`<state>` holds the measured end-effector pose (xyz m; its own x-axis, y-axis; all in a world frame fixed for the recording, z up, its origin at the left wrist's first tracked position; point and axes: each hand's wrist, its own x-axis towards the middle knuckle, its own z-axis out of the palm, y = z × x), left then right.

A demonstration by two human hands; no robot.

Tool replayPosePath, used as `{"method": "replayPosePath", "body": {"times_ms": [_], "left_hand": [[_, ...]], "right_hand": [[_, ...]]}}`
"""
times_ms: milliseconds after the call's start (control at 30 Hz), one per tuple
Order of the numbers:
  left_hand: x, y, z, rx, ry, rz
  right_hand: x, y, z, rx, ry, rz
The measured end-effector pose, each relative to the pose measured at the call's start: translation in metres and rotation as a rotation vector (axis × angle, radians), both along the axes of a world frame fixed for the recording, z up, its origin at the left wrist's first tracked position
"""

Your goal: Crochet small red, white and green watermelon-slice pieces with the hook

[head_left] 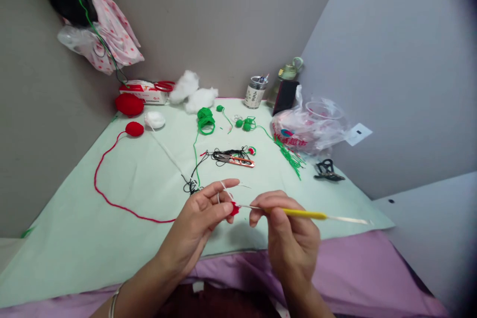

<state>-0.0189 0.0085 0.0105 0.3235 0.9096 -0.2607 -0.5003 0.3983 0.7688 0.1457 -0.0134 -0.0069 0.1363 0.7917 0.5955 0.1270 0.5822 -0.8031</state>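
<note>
Between thumb and fingers, my left hand (203, 216) pinches a small red crochet piece (234, 208). White yarn (223, 186) loops over its raised index finger. My right hand (292, 238) is closed around the yellow handle of a crochet hook (305, 213), whose metal tip reaches into the red piece. From a red yarn ball (134, 129) at the left, a red strand curves across the table toward my left hand. A white yarn ball (154, 119) lies behind it, its strand also running my way. Thread snips (238, 160) rest on tangled black yarn beyond my hands.
Green yarn (206, 120), small green balls (246, 124) and white stuffing (194, 92) lie farther back. At the right are a plastic bag (309, 126), a black claw clip (328, 171) and cut green strands (292, 159). A pen tin (255, 93) stands near the wall.
</note>
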Motion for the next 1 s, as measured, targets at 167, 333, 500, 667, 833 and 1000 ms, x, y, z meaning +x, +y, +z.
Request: {"method": "replayPosePath", "body": {"times_ms": [167,333,500,667,833,1000], "left_hand": [[0.004,-0.005,-0.006,0.127,0.107,0.045],[0.007,-0.003,-0.009,0.029,-0.01,0.022],[0.006,0.003,-0.007,-0.132,-0.11,0.016],[0.007,0.0,-0.004,0.065,0.046,0.03],[0.003,-0.002,-0.002,0.103,0.109,-0.008],[-0.001,-0.001,0.0,0.11,0.136,-0.014]], "right_hand": [[-0.007,0.003,-0.002,0.046,-0.152,0.023],[-0.005,-0.002,-0.012,0.245,-0.462,-0.149],[-0.001,0.002,-0.003,0.063,-0.129,-0.09],[-0.002,0.008,0.0,-0.093,0.083,0.139],[-0.001,0.011,-0.007,-0.221,0.241,0.204],[0.002,0.013,-0.005,-0.267,0.419,0.314]]}}
